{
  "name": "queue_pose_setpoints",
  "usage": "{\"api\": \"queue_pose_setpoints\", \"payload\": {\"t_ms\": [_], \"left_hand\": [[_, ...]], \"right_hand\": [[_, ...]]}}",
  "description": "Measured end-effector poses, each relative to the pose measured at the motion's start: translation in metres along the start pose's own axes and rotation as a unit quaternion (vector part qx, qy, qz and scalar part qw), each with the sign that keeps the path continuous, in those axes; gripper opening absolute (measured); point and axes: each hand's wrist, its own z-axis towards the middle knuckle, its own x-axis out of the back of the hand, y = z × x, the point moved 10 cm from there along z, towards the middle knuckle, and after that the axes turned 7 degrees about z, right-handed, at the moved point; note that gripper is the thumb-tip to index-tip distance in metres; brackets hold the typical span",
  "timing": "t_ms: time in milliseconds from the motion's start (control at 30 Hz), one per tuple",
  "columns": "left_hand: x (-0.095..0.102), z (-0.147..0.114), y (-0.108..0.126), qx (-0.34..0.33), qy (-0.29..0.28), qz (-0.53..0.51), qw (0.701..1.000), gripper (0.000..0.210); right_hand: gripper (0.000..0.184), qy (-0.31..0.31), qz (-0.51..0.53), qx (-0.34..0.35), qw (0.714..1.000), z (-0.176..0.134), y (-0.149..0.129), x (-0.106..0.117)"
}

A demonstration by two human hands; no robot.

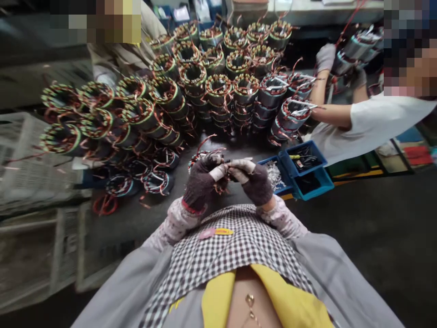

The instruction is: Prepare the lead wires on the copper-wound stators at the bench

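Note:
In dark gloves with pale-wrapped fingertips, my left hand [204, 178] and my right hand [254, 179] meet in front of my apron. The fingers of both are pinched together over a motor stator [197, 159], mostly hidden behind the left hand. They appear closed on its thin copper wires [221, 184], though the exact strands are too small to make out. A loose reddish wire end [207, 140] sticks up from the stator's far side.
Stacked stators [218, 89] fill the bench's far side and left. Smaller stators [156, 181] and a red wire coil [104, 205] lie left. Blue bins [303, 159] with white pieces [274, 174] and tools stand right. One co-worker's gloved hands [326, 57] hold a stator; another person stands far left.

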Motion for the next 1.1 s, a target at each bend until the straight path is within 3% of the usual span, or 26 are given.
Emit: {"api": "queue_pose_setpoints", "payload": {"t_ms": [100,167,267,367,567,700,800,933,1100], "left_hand": [[0.021,0.005,-0.011,0.028,0.016,-0.037,0.999,0.036],[0.038,0.007,-0.015,0.035,0.033,-0.072,0.996,0.035],[0.052,0.007,-0.017,0.036,0.041,-0.063,0.997,0.035],[0.058,0.007,-0.018,0.037,0.072,-0.033,0.996,0.037],[0.063,0.010,-0.020,0.037,0.136,-0.023,0.990,0.036],[0.065,0.012,-0.023,0.052,0.147,-0.014,0.988,0.032],[0.064,0.012,-0.026,0.066,0.138,-0.002,0.988,0.034],[0.059,0.013,-0.028,0.075,0.117,0.004,0.990,0.039],[0.055,0.014,-0.029,0.096,0.104,-0.004,0.990,0.044]], "right_hand": [[0.034,0.074,0.030,-0.090,0.993,-0.017,0.047,0.029],[0.036,0.088,0.010,-0.152,0.984,-0.035,0.087,0.040],[0.028,0.034,-0.064,-0.192,0.979,-0.050,0.130,0.030],[0.020,-0.014,-0.107,-0.206,0.973,-0.054,0.155,0.013],[0.022,-0.040,-0.074,-0.266,0.960,-0.063,0.195,-0.004],[0.024,0.003,-0.012,-0.291,0.957,-0.075,0.213,-0.016],[0.024,0.011,-0.027,-0.258,0.966,-0.077,0.211,-0.021],[0.023,-0.068,-0.087,-0.182,0.977,-0.062,0.196,-0.032],[0.026,-0.184,-0.124,-0.241,0.945,-0.049,0.203,-0.043]]}}
